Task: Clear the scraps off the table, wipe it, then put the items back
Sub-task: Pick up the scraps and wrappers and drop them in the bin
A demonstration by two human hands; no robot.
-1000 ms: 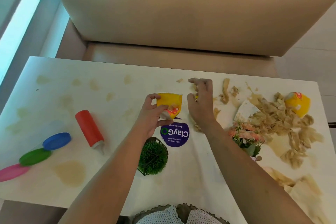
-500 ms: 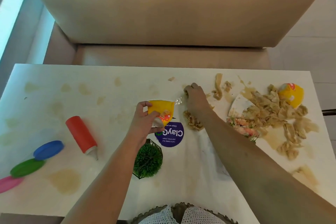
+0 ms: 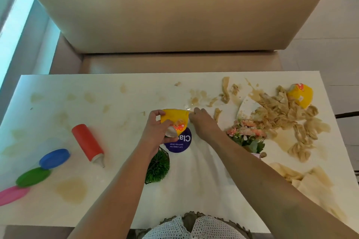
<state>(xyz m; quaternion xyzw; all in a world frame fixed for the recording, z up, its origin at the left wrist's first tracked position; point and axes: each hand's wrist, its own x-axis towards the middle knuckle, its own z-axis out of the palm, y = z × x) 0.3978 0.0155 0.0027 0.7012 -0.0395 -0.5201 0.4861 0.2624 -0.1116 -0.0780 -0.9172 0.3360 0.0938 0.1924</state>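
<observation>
Step in hand: scrap collection, the first stage of the task. Wiping and replacement of the items have not begun.

All positions are given from the purple disc (image 3: 177, 141) on the table (image 3: 108, 91).

- The yellow cup (image 3: 174, 119) is held tilted just beyond the disc, partly over it. It is gripped by the left hand (image 3: 156, 132), with fingers and thumb wrapped round its wall.
- The right hand (image 3: 203, 124) is placed at the cup's mouth, just right of the disc, with its fingers curled toward the rim. Whether a scrap is pinched in them cannot be told, since the fingertips are hidden.
- The main heap of scraps (image 3: 281, 114) lies well to the right of the disc and beyond it, over a white plate (image 3: 247, 106) and against a second yellow cup (image 3: 300, 94). Loose strips (image 3: 225, 91) lie nearer, beyond the disc and to its right.
- Brown stains (image 3: 71, 190) are spread across the table left of the disc.
- Items to be put back later: flower pot (image 3: 245, 136) right of the disc, green plant (image 3: 158, 167) just nearer than it, red bottle (image 3: 87, 141) and coloured lids (image 3: 54, 158) well to its left.

Next move, as judged: the right hand is to be carried back to the loose strips, a portion gathered, and the cup kept mouth-up so that nothing is spilled
</observation>
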